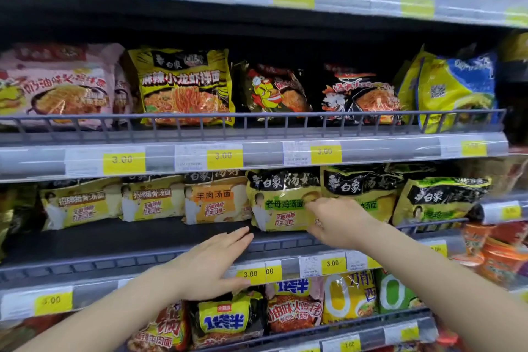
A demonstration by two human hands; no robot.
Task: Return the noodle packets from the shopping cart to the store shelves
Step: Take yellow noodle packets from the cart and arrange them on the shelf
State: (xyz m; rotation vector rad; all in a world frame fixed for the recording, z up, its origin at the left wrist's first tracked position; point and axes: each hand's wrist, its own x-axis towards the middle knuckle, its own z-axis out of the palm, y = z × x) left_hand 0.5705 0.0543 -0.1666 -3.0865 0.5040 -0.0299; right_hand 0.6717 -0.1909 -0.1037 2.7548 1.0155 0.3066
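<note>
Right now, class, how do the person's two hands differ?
The right hand reaches further in, fingers curled on the green-labelled packet; the left hand touches no packet. The left hand lies flat and open over the shelf edge, lower and nearer than the right. Both are bare and reach toward the same shelf.

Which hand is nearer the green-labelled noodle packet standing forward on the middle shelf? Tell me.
Right. The right hand touches the green-labelled noodle packet at its right edge; the left hand, fingers straight, sits lower left by the shelf rail, apart from it.

Glossy crinkled plastic noodle packets, matt grey metal shelf, paper price labels
</note>
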